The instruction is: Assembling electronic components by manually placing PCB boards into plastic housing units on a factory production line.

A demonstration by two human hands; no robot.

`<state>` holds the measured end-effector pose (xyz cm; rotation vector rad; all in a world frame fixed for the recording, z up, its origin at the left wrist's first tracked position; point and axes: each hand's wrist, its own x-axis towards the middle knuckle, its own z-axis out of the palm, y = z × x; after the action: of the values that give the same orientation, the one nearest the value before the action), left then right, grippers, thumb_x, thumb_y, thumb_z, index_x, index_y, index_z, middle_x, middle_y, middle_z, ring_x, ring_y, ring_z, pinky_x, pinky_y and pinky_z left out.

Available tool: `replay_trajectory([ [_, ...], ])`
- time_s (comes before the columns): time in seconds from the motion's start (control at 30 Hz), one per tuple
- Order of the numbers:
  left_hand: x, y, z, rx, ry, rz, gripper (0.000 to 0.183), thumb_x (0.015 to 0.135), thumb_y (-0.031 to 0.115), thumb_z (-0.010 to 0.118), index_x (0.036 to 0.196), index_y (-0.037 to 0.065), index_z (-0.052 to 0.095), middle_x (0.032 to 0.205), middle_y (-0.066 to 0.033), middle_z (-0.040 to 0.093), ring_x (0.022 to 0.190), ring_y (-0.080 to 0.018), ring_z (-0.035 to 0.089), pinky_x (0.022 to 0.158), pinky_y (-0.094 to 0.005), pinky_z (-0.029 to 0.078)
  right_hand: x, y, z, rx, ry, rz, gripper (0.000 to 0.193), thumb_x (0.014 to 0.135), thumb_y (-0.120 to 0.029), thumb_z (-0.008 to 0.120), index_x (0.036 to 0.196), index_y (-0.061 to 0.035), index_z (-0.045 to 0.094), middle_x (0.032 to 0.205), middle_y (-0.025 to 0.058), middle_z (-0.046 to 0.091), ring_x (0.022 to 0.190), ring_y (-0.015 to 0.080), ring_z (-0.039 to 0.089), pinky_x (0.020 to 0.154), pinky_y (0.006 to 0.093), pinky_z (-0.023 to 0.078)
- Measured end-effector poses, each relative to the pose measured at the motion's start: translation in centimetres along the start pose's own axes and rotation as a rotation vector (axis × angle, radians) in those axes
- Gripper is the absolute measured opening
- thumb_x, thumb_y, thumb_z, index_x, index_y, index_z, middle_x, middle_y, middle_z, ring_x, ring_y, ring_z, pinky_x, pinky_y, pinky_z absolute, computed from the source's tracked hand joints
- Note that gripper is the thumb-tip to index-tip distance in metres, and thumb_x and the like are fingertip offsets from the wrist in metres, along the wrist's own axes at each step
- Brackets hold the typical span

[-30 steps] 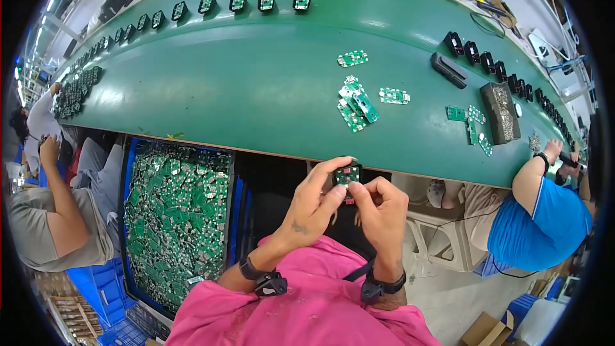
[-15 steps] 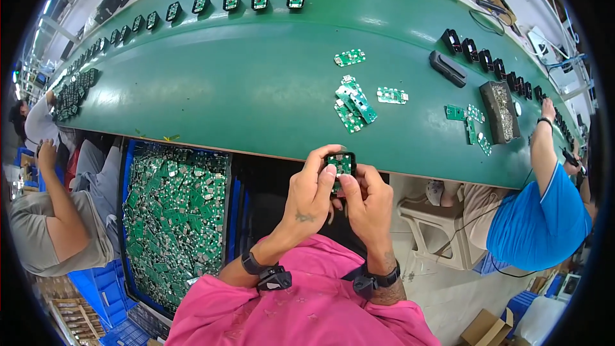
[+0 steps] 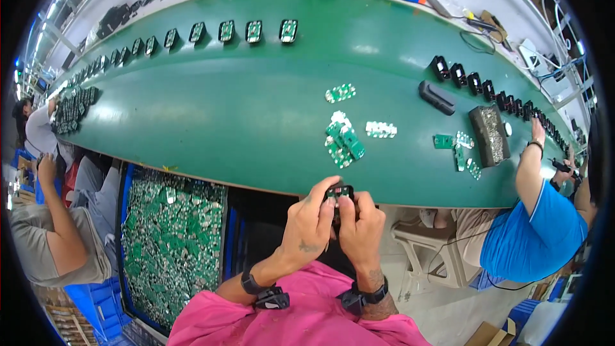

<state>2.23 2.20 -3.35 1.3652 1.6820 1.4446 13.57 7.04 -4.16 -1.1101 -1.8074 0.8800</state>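
Note:
Both hands hold one small black casing (image 3: 346, 189) with a green circuit board in it, just off the table's near edge. My left hand (image 3: 307, 224) is closed round its left side, and my right hand (image 3: 360, 227) grips the right side. The two thumbs press side by side on the board and cover much of it. Beyond the hands lies a small pile of green circuit boards (image 3: 344, 141). A single board (image 3: 340, 93) is farther off, and another board (image 3: 381, 129) lies to the pile's right.
A row of black casings with boards (image 3: 288, 31) runs along the far left; more black casings (image 3: 474, 82) line the right. A dark block (image 3: 489, 134) stands right. A blue-rimmed bin (image 3: 223, 243) full of boards is at left. A co-worker in blue (image 3: 538, 237) reaches in at right.
The view has tilted up, so the table sits lower in the picture. The casing in my hands has tipped, and my thumbs now lie nearer its far end. The co-worker's hand at right has shifted.

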Motion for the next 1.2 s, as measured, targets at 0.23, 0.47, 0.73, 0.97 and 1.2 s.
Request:
replay_trajectory([
  [0.23,9.6,0.7,0.2,-0.112,-0.185,0.004,0.030,0.098,0.010,0.047,0.126,0.003,0.055,0.085,-0.0133,0.067,0.049,-0.0158,0.063,0.047,-0.0282,0.051,6.5,0.2,-1.5,0.058,0.031,0.079,0.022,0.097,-0.021,0.061,0.093,0.0012,0.059,0.067,0.0171,0.063,0.056,0.0299,0.063,0.051,0.0365,0.046],
  [0.47,33.1,-4.9,-0.8,0.064,-0.164,-0.018,0.028,0.096,0.007,0.046,0.122,-0.002,0.054,0.077,-0.0148,0.065,0.050,-0.0223,0.067,0.047,-0.0350,0.056,9.9,3.7,-7.4,-0.057,0.153,0.076,0.022,0.092,-0.014,0.067,0.104,0.0050,0.065,0.075,0.0076,0.066,0.065,0.0097,0.059,0.058,0.0253,0.048],
  [0.73,37.0,-10.3,-0.3,0.180,0.006,-0.078,0.036,0.094,0.007,0.052,0.129,-0.004,0.055,0.093,-0.0180,0.071,0.049,-0.0238,0.067,0.047,-0.0327,0.058,13.5,7.1,-12.8,-0.279,0.266,0.137,0.019,0.088,-0.015,0.071,0.092,0.0037,0.067,0.065,0.0071,0.061,0.059,0.0112,0.056,0.057,0.0271,0.046],
  [0.97,34.3,-7.1,-2.0,0.402,0.187,0.107,0.042,0.095,0.016,0.057,0.133,-0.003,0.054,0.117,-0.0197,0.067,0.050,-0.0202,0.066,0.044,-0.0314,0.053,29.0,11.1,-15.1,-0.725,0.112,0.280,0.044,0.078,-0.036,0.078,0.098,0.0023,0.068,0.097,0.0247,0.070,0.095,0.0387,0.069,0.081,0.0461,0.054],
  [1.2,18.2,-1.3,-2.5,-0.166,0.036,-0.102,0.028,0.096,0.018,0.057,0.116,-0.001,0.061,0.111,-0.0123,0.068,0.053,-0.0126,0.062,0.046,-0.0264,0.050,32.4,15.5,-15.9,-0.891,0.102,0.307,0.052,0.067,-0.041,0.083,0.088,0.0053,0.069,0.091,0.0253,0.071,0.088,0.0394,0.070,0.077,0.0445,0.055],
])
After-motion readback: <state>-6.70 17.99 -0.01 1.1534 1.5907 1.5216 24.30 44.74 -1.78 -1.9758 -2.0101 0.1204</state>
